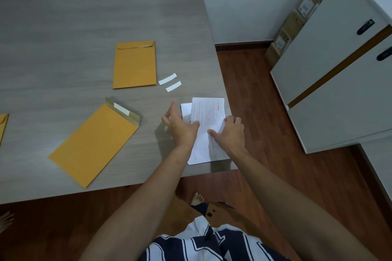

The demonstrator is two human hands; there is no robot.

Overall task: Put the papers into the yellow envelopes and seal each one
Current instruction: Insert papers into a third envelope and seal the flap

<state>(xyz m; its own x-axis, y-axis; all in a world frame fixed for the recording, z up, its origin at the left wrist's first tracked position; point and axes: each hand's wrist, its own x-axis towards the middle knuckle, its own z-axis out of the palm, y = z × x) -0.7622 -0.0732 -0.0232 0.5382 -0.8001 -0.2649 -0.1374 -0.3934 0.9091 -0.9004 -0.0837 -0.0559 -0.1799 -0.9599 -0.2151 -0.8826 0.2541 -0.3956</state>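
A printed white paper with red lettering sits folded over on a small stack of papers at the table's right front corner. My left hand pinches the folded sheet's left edge with its thumb, the other fingers spread above the table. My right hand grips the sheet's right edge, thumb on top. An open yellow envelope with a white adhesive strip on its flap lies left of the hands. A closed yellow envelope lies farther back. Another yellow envelope shows at the left edge.
Two white peel-off strips lie on the grey table between the far envelope and the papers. Right of the table are a wood floor, a white cabinet and stacked cardboard boxes. Another person's foot shows at bottom left.
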